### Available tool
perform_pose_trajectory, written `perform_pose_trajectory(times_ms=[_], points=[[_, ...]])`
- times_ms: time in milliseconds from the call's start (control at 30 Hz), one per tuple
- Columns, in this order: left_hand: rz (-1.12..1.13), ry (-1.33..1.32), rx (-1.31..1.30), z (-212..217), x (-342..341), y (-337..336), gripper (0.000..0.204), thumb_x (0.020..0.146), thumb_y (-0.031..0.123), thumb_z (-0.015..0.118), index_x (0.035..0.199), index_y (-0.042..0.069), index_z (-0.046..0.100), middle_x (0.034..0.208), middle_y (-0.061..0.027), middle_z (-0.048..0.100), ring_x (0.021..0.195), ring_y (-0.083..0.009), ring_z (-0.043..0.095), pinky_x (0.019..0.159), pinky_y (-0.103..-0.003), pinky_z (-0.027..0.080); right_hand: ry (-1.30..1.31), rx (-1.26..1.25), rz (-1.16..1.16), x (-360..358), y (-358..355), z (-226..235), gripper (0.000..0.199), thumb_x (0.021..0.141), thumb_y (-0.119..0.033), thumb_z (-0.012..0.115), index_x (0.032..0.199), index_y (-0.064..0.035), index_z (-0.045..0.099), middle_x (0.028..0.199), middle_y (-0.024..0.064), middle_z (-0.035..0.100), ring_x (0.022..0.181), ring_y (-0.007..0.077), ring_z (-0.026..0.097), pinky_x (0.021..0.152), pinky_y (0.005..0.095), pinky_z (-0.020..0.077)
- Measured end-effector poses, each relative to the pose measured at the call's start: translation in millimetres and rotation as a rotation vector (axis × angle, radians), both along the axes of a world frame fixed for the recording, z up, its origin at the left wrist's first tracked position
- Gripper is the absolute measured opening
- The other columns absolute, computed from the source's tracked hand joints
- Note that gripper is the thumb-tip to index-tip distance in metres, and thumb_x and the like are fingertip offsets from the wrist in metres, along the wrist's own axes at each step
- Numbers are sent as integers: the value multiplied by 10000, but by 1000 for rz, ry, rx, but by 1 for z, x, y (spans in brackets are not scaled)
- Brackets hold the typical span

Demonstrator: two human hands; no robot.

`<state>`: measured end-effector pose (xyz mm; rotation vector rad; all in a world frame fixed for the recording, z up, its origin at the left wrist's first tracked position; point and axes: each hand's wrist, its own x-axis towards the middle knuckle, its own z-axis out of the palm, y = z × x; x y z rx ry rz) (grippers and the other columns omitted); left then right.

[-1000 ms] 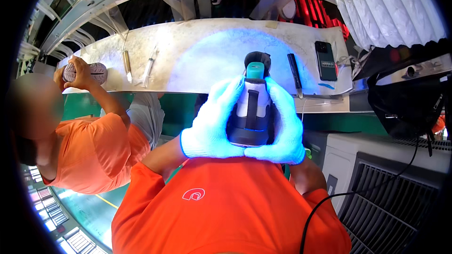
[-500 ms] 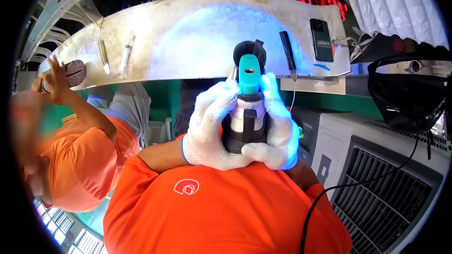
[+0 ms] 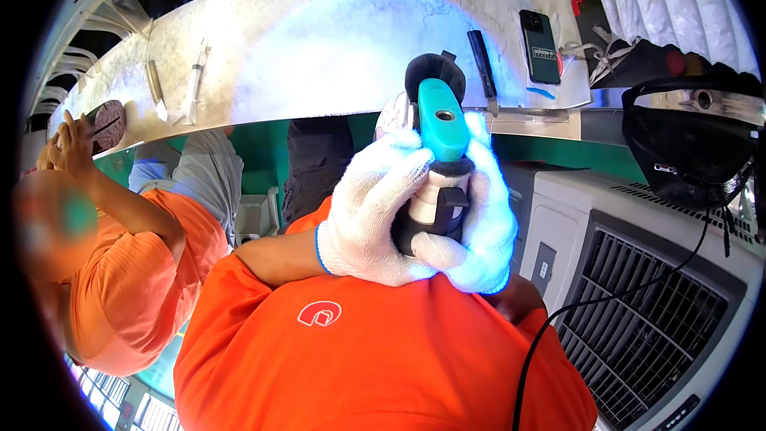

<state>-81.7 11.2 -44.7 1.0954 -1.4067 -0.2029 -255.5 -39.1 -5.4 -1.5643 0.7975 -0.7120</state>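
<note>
There are two shoes (image 3: 425,211), one teal shoe last (image 3: 439,102), three slim tools (image 3: 481,64), one phone (image 3: 540,45), one black bag (image 3: 690,144).

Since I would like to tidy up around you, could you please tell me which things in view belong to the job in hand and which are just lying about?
Job in hand:
black-and-white shoe, held by left hand and right hand
teal block in its opening

Seemingly just lying about, untouched:
phone
black-handled tool
wooden-handled tool
syringe-like tool
black bag
</note>
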Motion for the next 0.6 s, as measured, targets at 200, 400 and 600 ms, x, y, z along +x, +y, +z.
perform_pose_trajectory(times_ms=[200, 400, 600], points=[[-63, -52, -54, -4, 17, -1, 1086, 773, 342, 985, 1618, -50, 426, 1480, -317, 581, 1336, -430, 661, 1081, -512, 565, -64, 27, 284, -18, -31, -14, 1341, 833, -305, 980, 1767, 111, 113, 1832, 284, 251, 1702, 364, 278, 1376, 470, 214], [500, 328, -206, -38, -28, -17, 787, 836, 343, 932, 1403, -71, 574, 1223, -309, 722, 1036, -391, 753, 938, -438, 604, -363, -211, 252, 27, -18, -46, 905, 935, -145, 891, 1687, 64, 434, 1806, 296, 342, 1744, 401, 186, 1397, 523, 77], [-248, 349, 438, 20, 83, 11, 1294, 544, 339, 1125, 1598, 17, 447, 1424, -183, 647, 1261, -282, 699, 1062, -406, 576, -391, -77, 92, 47, -19, -40, 627, 1009, -81, 802, 1597, 22, 611, 1684, 239, 573, 1630, 344, 465, 1345, 510, 311]])
